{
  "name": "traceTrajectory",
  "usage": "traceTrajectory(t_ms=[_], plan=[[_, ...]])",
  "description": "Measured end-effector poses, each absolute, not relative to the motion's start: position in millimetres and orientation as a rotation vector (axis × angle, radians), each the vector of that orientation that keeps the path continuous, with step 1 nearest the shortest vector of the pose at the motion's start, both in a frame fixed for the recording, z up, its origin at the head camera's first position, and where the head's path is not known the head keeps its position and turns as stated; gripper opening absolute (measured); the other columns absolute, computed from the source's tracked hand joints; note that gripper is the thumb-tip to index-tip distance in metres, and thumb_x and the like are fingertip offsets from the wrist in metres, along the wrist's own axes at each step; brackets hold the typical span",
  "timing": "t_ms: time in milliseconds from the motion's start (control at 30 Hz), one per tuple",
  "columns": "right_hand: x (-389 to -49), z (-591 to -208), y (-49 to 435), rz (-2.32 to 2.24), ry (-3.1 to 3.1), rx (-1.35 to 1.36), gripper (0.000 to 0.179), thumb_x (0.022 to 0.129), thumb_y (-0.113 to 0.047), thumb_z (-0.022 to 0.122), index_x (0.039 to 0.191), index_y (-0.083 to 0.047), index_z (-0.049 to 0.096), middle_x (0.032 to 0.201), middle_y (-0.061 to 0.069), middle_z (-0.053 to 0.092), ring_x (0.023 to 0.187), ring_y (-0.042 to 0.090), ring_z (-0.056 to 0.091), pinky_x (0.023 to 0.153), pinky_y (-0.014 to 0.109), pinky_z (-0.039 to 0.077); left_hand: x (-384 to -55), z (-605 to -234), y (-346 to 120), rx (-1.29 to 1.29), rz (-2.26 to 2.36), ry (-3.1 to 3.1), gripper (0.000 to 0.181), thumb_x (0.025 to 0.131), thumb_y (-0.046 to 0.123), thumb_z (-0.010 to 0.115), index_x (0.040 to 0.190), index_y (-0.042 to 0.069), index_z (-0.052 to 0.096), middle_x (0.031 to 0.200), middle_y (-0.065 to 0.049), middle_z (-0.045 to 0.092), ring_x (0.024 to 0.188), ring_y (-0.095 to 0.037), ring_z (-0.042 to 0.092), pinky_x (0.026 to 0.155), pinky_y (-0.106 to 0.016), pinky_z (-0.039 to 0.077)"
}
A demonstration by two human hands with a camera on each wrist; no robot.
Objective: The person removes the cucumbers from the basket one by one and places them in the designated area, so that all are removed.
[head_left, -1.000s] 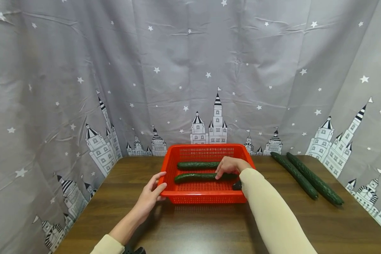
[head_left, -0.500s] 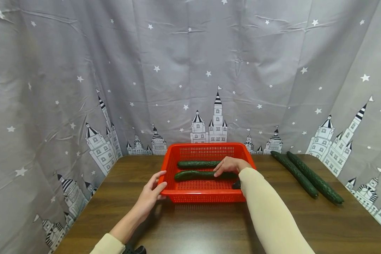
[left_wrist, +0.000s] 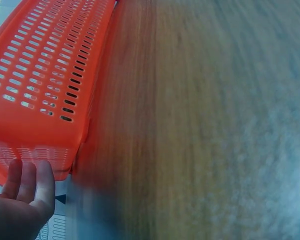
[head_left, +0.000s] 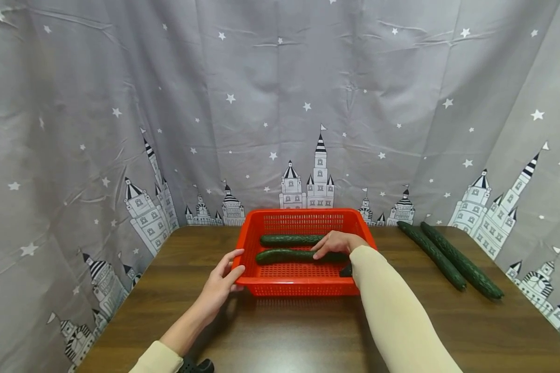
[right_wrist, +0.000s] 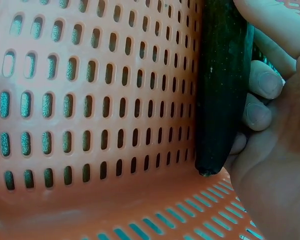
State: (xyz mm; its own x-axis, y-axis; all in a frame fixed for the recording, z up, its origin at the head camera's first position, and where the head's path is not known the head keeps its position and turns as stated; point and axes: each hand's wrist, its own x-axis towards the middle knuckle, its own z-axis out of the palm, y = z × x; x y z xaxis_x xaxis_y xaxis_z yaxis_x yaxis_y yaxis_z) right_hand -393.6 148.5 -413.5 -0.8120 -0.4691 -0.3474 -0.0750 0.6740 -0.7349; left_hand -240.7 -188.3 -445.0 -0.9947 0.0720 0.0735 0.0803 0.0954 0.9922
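Note:
A red perforated basket [head_left: 294, 281] sits on the wooden table, with two dark green cucumbers lying crosswise in it. My left hand [head_left: 219, 282] grips its left end, thumb over the rim; in the left wrist view the fingers [left_wrist: 44, 182] are against the end wall. Reaching into the basket, my right hand [head_left: 334, 244] holds the front cucumber [head_left: 282, 256] near its middle. In the right wrist view the fingers wrap behind this cucumber [right_wrist: 222, 90], close beside the perforated floor. The rear cucumber [head_left: 289, 240] lies parallel behind it, its right part hidden by the hand.
Two more cucumbers, an inner one [head_left: 433, 255] and an outer one [head_left: 462, 260], lie slantwise on the table [head_left: 289, 331] to the right of the basket. A grey curtain [head_left: 280, 93] with stars and castles hangs behind and along the sides.
My right hand's fingertips have shifted slightly left along the front cucumber. The left hand keeps its hold on the basket, and the head view has tilted a little.

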Motion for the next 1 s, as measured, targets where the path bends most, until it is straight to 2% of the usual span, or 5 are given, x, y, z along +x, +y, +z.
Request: traceTrajectory(t_ms=[500,1000], plan=[[-396.4,-419.0,147.3,-0.990,2.356,-0.410,0.042,0.083,-0.026,0.080,0.123,-0.015,0.074,0.144,0.011,0.058,0.130,0.026,0.051,0.113,0.046,0.038,-239.0,-443.9,-189.5,-0.175,-2.099,-2.334,0.047,0.103,0.020,0.058,0.147,0.021,0.045,0.131,-0.024,0.052,0.095,-0.021,0.063,0.084,-0.040,0.055],[-391.1,-416.9,143.8,-1.012,2.371,-0.394,0.037,0.084,-0.022,0.079,0.118,-0.008,0.075,0.131,0.010,0.067,0.116,0.021,0.060,0.107,0.043,0.045,-239.4,-447.2,-190.2,-0.169,-2.103,-2.324,0.047,0.102,0.022,0.060,0.147,0.022,0.046,0.130,-0.022,0.052,0.096,-0.022,0.063,0.085,-0.042,0.055]])
